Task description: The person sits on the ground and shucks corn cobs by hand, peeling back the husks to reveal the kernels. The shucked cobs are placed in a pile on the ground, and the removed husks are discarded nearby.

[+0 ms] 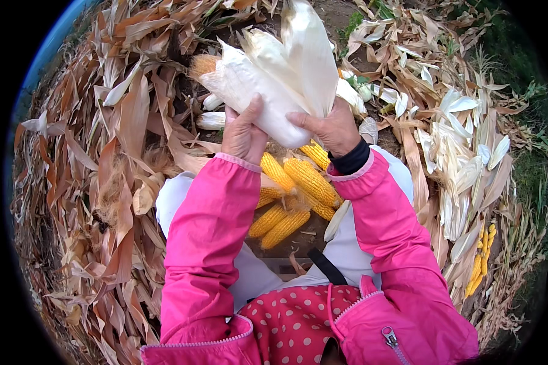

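An ear of corn in pale husk [255, 86] is held up between both hands, with brown silk [204, 66] at its far left tip. My left hand [245, 130] grips its near side, thumb on top. At the base end, my right hand [331, 125] has its thumb pressed on the husk and holds a peeled-back husk leaf [312, 54] that stands away from the ear. The kernels of this ear are hidden. Below the hands, between my legs, lies a heap of husked yellow corn cobs [310, 180] on the soil.
Dry brown corn leaves [105, 182] cover the ground at left. Loose pale husks [456, 169] lie at right, with more yellow cobs [481, 260] farther out. Ears in husk [212, 119] rest beyond my left hand, and others [351, 96] lie past the right.
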`<act>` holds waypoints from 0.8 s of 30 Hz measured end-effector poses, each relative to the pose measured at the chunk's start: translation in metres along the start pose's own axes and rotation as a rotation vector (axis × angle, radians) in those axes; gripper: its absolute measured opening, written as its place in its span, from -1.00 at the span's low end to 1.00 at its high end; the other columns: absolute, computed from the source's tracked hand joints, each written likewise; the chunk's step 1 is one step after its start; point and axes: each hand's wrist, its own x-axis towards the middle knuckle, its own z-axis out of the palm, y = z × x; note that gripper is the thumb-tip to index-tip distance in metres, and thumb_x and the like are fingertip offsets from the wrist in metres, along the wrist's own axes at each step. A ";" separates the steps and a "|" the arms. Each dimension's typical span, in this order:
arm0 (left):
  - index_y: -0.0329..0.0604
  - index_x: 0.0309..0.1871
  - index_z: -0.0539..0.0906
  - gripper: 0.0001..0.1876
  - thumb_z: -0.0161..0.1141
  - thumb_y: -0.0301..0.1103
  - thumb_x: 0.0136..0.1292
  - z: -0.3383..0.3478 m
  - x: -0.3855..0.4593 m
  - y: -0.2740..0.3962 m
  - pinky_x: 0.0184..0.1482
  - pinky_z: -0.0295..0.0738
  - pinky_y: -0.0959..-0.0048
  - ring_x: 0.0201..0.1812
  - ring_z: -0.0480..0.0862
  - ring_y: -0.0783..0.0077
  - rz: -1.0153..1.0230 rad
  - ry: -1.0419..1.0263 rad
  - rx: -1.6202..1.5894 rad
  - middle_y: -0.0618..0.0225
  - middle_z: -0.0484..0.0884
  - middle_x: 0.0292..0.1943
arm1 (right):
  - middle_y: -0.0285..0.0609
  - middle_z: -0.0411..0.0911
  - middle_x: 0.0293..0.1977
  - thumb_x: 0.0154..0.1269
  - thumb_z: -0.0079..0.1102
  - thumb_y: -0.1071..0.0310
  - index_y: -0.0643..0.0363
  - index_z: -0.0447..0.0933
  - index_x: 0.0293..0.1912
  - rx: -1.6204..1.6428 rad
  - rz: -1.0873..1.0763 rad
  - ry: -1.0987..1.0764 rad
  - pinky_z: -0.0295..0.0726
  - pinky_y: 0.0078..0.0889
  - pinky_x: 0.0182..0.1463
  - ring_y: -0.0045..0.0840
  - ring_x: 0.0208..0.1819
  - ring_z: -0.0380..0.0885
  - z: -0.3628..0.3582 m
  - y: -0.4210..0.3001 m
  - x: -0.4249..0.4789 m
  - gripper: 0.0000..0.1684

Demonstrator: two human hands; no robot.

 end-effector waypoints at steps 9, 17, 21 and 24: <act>-0.20 0.22 0.34 -0.45 0.23 -0.17 0.24 0.002 0.002 0.009 0.30 0.28 0.14 0.23 0.41 0.24 -0.074 0.081 -0.226 0.23 0.45 0.18 | -0.20 0.53 -0.07 0.13 0.29 0.52 0.34 0.40 0.08 0.203 -0.092 0.055 0.47 -0.52 0.02 -0.57 -0.03 0.48 0.009 -0.020 -0.014 -0.50; -0.11 0.18 0.41 -0.42 0.32 -0.11 0.14 0.009 -0.008 0.013 0.24 0.36 0.13 0.12 0.51 0.17 -0.283 0.110 -0.436 0.21 0.51 0.11 | -0.28 0.48 -0.51 -0.23 0.37 0.32 0.06 0.55 -0.37 -0.985 -0.604 -0.300 0.31 -0.35 -0.19 -0.37 -0.31 0.43 0.043 -0.029 -0.027 -0.70; -0.08 0.12 0.46 -0.38 0.31 0.08 0.08 0.000 -0.001 0.012 0.19 0.40 0.06 0.10 0.52 0.14 -0.315 0.148 -0.360 0.18 0.55 0.05 | -0.21 0.51 -0.42 -0.12 0.36 0.34 0.13 0.56 -0.32 -0.595 -0.797 -0.330 0.41 -0.31 -0.16 -0.35 -0.24 0.50 0.049 -0.029 -0.027 -0.72; -0.06 0.15 0.45 -0.36 0.32 0.08 0.07 -0.001 0.000 0.013 0.20 0.39 0.06 0.13 0.50 0.16 -0.345 0.029 -0.363 0.21 0.54 0.07 | -0.16 0.56 -0.26 0.08 0.31 0.41 0.20 0.56 -0.10 -0.170 -0.601 -0.429 0.50 -0.38 -0.13 -0.41 -0.28 0.56 0.039 -0.015 -0.027 -0.66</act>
